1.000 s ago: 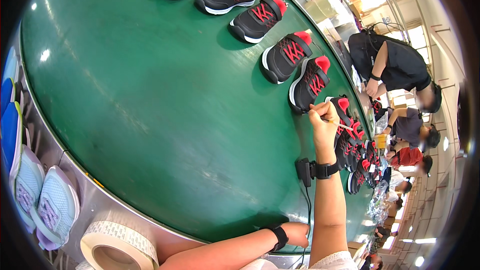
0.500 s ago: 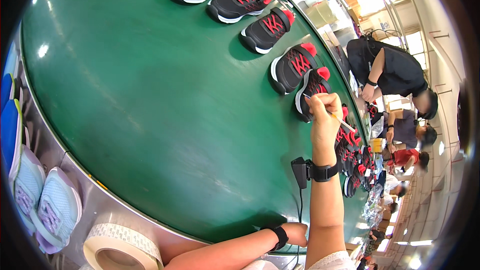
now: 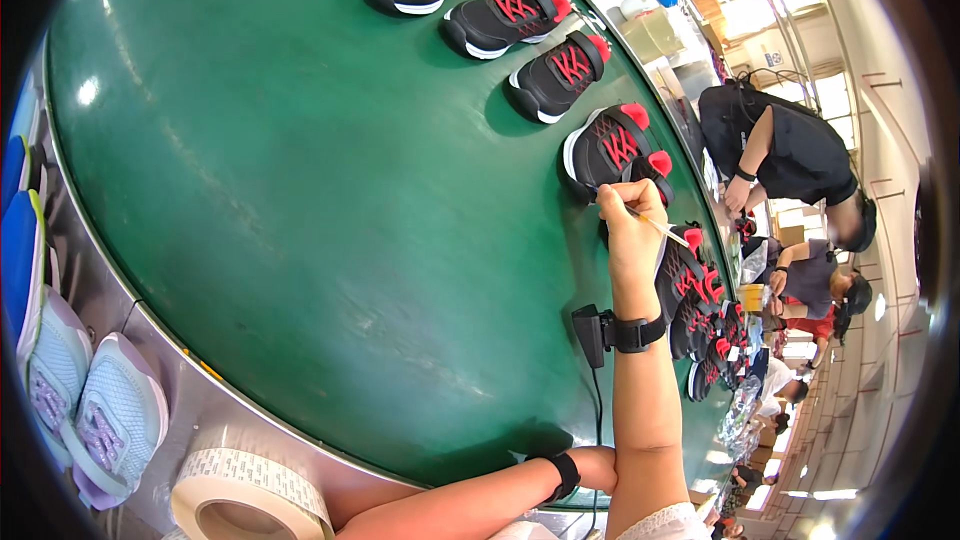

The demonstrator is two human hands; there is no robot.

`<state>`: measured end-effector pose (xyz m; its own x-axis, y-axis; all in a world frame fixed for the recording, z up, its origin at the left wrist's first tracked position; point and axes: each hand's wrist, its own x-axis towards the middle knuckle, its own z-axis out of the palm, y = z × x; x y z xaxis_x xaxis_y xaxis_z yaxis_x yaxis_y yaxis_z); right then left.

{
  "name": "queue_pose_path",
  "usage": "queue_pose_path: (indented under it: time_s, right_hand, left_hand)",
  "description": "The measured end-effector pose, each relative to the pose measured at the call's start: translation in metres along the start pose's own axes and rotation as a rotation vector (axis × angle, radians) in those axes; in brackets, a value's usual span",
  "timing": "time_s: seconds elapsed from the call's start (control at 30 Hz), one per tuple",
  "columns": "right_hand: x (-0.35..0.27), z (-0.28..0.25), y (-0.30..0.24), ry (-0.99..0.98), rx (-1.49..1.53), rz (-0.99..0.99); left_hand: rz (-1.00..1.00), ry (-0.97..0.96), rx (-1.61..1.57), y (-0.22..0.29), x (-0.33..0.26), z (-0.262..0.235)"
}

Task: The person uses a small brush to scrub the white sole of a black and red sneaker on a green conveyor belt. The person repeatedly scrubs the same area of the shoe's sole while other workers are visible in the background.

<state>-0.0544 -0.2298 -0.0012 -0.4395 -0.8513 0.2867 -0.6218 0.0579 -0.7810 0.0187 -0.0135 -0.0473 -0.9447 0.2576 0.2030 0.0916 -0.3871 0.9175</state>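
Note:
My right hand (image 3: 635, 230) is closed in a pinch around a thin, pale, pen-like stick (image 3: 665, 230). Its dark end points at the toe area of a black sneaker with red lining (image 3: 653, 172), mostly hidden behind the hand. Close beside that one stands another black sneaker with red laces (image 3: 610, 148). My left hand (image 3: 594, 466) is low down, beside my right elbow. Its fingers are hidden by the right forearm, so what it holds, if anything, cannot be seen. Both wrists wear black bands; a small black device is on the right one.
A green conveyor belt (image 3: 300, 240) carries more black sneakers (image 3: 555, 78), with several crowded at right (image 3: 695, 310). On the metal ledge (image 3: 185, 405) are light blue shoes (image 3: 118, 420) and a label roll (image 3: 245, 500). Across the belt, people (image 3: 790, 145) work.
The sneakers on the belt have shifted to the right and slightly down. My right hand has moved a little left, still pinching the stick. My left hand has stayed almost where it was.

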Motion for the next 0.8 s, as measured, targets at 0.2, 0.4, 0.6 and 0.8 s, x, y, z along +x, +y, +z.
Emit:
queue_pose_path:
  time_s: [0.2, 0.4, 0.6, 0.8]
  right_hand:
    - [0.000, -0.003, 0.010, 0.011, -0.041, -0.032]
    - [-0.003, -0.005, 0.009, 0.027, -0.082, -0.074]
    - [-0.006, -0.011, 0.010, 0.056, -0.066, -0.101]
    - [-0.010, -0.017, 0.016, 0.065, -0.067, -0.121]
  left_hand:
    - [-0.017, -0.036, 0.022, 0.007, -0.002, -0.003]
    - [0.018, -0.024, -0.023, 0.002, -0.001, 0.000]
    - [-0.089, -0.032, 0.017, 0.023, -0.014, -0.007]
    - [-0.056, -0.029, 0.036, 0.021, -0.015, -0.007]
